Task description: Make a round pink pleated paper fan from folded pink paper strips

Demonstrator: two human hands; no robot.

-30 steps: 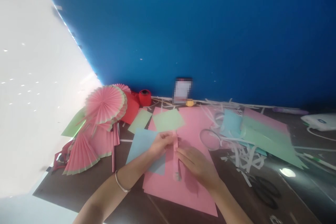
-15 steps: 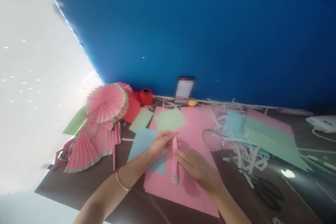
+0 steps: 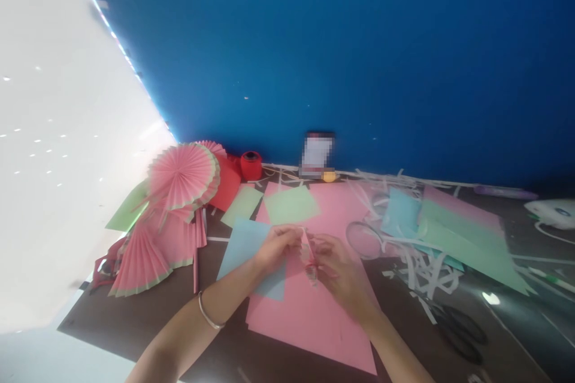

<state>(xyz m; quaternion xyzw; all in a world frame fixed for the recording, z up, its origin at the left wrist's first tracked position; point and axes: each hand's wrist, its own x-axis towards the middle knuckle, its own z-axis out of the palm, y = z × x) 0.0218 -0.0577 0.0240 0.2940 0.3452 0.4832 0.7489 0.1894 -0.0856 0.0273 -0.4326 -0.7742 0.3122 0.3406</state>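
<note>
A narrow pink folded paper strip point(image 3: 307, 249) is held up between both hands, its lower end showing pale pleat edges. My left hand point(image 3: 279, 246), wrist ringed by a bangle, pinches the strip's far end. Closed on its near part are the fingers of my right hand point(image 3: 338, 270). Beneath them lie large pink sheets point(image 3: 309, 332), with a light blue sheet point(image 3: 242, 246) under my left forearm and a green sheet point(image 3: 293, 204) just beyond the hands.
Pleated pink fans point(image 3: 182, 176) pile up at the left. A red tape roll point(image 3: 250, 166) stands near the blue wall. To the right are paper scraps point(image 3: 433, 272), black-handled scissors point(image 3: 462, 326), green sheets point(image 3: 467, 242) and a white glue gun point(image 3: 552, 213).
The strip's near end has swung up and right, so it looks shorter, with its pleats loosening. My right hand has gone from lying along the strip to gripping it with bent fingers.
</note>
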